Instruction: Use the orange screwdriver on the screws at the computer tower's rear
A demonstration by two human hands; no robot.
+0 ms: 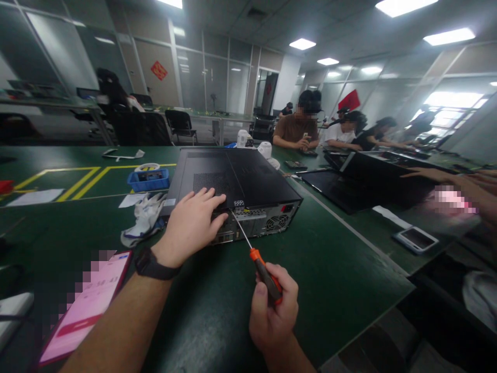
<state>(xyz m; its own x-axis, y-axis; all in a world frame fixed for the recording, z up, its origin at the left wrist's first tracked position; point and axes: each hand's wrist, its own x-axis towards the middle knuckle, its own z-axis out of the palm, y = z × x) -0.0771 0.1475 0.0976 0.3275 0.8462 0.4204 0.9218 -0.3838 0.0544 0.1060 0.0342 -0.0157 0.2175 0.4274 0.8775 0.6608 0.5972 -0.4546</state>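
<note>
A black desktop computer case (264, 178) lies flat on the green table, its rear panel with ports and a round fan grille turned toward me. My left hand (196, 217) rests on the top panel near the rear edge, fingers spread, thumb at the edge. In my right hand (275, 305) is a screwdriver (267, 274) with an orange and dark handle, gripped by the handle. Its thin shaft points up and left, and the tip meets the case's rear edge beside my left thumb. Whether a screw sits at the tip is too small to tell.
A blue tray (148, 181) and grey-white gloves (144, 217) lie left of the case. A pink-screened tablet (91, 305) is at the near left. On the right are a phone (417, 239), another opened case (382, 173) and a co-worker's hand (438, 176). Other people sit farther back.
</note>
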